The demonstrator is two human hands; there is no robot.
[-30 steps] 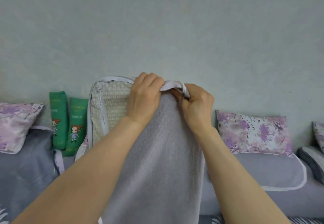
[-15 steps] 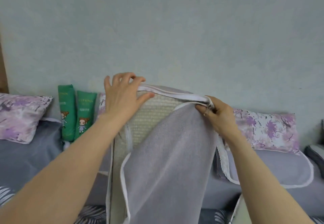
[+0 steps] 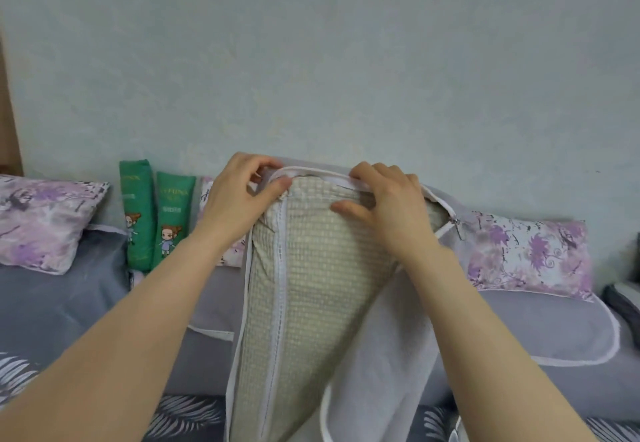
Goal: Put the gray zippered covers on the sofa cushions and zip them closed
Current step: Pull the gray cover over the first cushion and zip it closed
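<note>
A beige waffle-textured sofa cushion stands on end in front of me, partly inside a gray cover with white zipper tape. The cover's front flap hangs open to the lower right, baring the cushion's face. My left hand pinches the cover's white edge at the cushion's top left corner. My right hand lies over the top edge, fingers curled on the white tape and thumb against the cushion. The zipper slider hangs at the top right corner.
Behind stands a gray sofa against a pale wall. Purple floral pillows lie at the left and right. Two green packages lean on the wall. A covered gray cushion lies at the right.
My right hand left the zipper corner and moved left onto the top edge. My left hand closed on the top left corner. The gray flap dropped lower, baring more cushion.
</note>
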